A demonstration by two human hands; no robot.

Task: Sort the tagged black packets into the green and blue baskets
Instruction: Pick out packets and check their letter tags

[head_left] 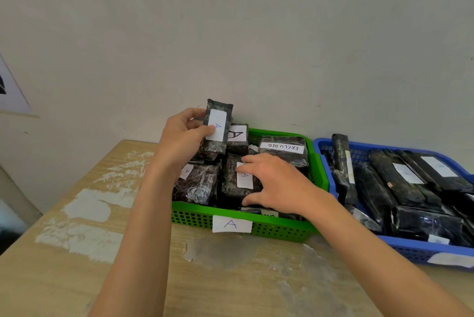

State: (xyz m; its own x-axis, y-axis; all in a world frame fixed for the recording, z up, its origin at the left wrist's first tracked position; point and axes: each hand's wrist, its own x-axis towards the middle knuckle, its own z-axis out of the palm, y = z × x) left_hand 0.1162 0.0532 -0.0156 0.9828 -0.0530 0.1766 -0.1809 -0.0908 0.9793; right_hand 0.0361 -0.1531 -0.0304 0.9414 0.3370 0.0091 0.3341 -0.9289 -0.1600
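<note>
A person stands at a worn wooden counter point(230, 278) set against a pale wall, with both bare arms reaching forward. The left grip point(182, 137) holds a black packet point(218, 126) upright above the far left corner of the green basket point(192, 219). Its thumb is pressed across the packet's white tag, marked A, and its fingers are curled behind. The right grip point(277, 183) lies over a second packet point(230, 183), also tagged A, which rests flat inside the green basket. Its fingers are fairly straight on top and its thumb sits at the packet's near end. More black packets fill this basket, one of them with a label reading EXCLUDED point(282, 148). A paper label point(232, 224) marked A hangs on the basket's front wall. Just beside it on the right, the blue basket point(410, 247) holds long black packets point(400, 180) with white tags.
</note>
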